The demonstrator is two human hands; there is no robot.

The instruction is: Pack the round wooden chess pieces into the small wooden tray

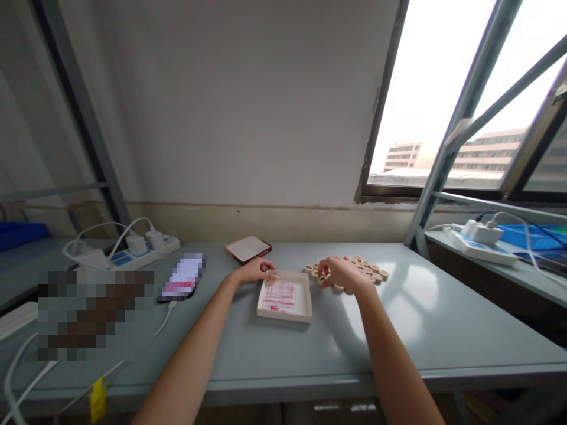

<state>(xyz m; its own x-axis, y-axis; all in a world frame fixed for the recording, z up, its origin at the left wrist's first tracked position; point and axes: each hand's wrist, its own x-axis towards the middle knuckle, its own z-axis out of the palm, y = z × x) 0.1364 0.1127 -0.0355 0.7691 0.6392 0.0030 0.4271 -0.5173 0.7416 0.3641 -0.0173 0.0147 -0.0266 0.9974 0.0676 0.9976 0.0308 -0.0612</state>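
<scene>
Holding, left hand (257, 271): white box (283, 317), by its far left rim, near side of table (266, 354). Right hand (339, 273): curled at wooden discs (376, 273), right; grasp unclear. Far left: red-sided case (248, 249). Advisable: steady box, light fingertip pinch.

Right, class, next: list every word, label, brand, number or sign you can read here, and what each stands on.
No text can be read.
Open white box: pink print inside, too blurred.
Red-edged lid: pale marks on its side, too small.
Round pieces: any marks too small.
Phone: screen pixelated.
Power strips: any labels too small.
</scene>
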